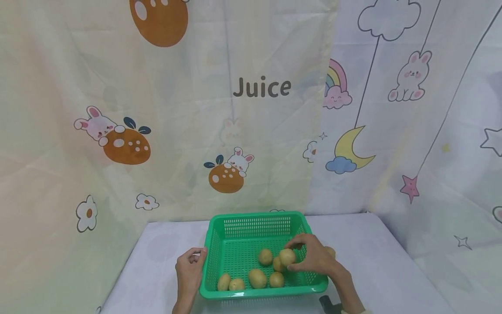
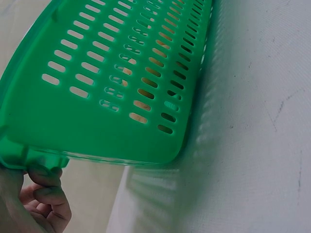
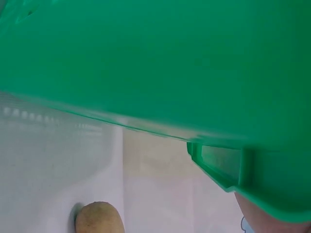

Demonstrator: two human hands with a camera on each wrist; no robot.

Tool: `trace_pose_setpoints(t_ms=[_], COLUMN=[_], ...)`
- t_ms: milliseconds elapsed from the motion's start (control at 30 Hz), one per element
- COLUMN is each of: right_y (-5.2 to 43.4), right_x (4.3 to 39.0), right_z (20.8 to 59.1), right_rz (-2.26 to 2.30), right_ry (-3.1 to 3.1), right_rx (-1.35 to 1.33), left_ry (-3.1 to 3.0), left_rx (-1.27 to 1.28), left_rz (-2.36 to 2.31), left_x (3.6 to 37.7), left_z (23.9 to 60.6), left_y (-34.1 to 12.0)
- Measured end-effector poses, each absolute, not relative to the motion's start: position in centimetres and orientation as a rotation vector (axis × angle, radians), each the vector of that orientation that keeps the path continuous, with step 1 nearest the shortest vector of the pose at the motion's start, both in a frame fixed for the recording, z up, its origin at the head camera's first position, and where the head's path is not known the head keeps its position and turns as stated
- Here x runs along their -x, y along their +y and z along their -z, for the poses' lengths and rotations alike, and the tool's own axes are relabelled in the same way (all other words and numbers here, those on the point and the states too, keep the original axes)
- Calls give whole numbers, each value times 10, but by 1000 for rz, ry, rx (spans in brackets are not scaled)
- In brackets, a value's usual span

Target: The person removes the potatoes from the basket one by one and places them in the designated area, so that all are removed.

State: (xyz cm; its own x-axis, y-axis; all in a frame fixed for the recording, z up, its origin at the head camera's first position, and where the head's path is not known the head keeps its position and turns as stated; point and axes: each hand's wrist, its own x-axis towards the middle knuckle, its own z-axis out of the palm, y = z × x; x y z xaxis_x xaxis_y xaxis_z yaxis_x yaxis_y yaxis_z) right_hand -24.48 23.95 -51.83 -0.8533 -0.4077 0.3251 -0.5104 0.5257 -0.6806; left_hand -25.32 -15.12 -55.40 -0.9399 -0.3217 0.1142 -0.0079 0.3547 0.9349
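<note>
A green slotted basket [image 1: 255,222] stands on the white table, with several potatoes lying in its near half. My left hand [image 1: 197,256] grips the basket's left rim; in the left wrist view its fingers [image 2: 46,194] curl under the rim of the basket [image 2: 97,73]. Reaching over the right rim, my right hand [image 1: 302,255] holds one potato [image 1: 287,256] in its fingertips just above the others. One more potato [image 1: 331,250] lies on the table outside the right wall, also seen as the potato [image 3: 97,221] beside the basket [image 3: 160,63].
The table [image 1: 368,244] is covered with a white cloth and backed by cartoon-print curtains [image 1: 117,131] on the far and right sides. A dark object [image 1: 328,303] shows at the near edge by my right wrist.
</note>
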Motion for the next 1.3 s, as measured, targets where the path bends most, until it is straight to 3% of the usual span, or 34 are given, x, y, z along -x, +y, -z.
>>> trace_pose_setpoints(t_ms=[1300], right_y=[263], right_x=[242], right_z=[515], right_rz=[-1428], right_ry=[-2470], right_rx=[-847], left_ry=[-2356], left_rx=[-308], left_rz=[1631], left_x=[254], left_z=[556], left_y=[-151])
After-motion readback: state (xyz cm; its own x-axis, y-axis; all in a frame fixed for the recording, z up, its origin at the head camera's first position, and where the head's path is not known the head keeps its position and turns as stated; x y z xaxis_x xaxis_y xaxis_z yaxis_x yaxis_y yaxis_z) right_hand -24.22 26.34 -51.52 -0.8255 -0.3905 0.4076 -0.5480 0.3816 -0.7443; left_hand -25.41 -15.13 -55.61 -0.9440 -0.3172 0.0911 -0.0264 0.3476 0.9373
